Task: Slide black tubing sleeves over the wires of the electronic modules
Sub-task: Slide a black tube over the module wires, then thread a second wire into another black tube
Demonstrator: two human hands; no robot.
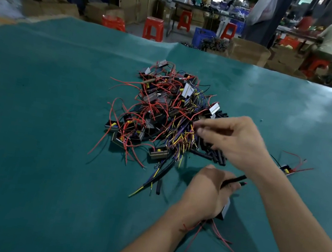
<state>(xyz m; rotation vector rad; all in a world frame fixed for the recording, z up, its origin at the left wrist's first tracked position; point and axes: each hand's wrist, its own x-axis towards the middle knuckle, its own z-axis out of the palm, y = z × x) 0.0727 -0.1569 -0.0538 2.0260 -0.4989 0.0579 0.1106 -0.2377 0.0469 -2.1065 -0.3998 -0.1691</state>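
Left hand (208, 191) grips sleeved module (225, 209); right hand (232, 141) (fingers blurred, grip unclear) over pile (158, 111) edge.

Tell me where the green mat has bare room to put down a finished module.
Bare mat spreads left of the pile and in front of it, left of the left hand. The far right is bare too. It is crowded between the pile, the sleeves and the right hand.
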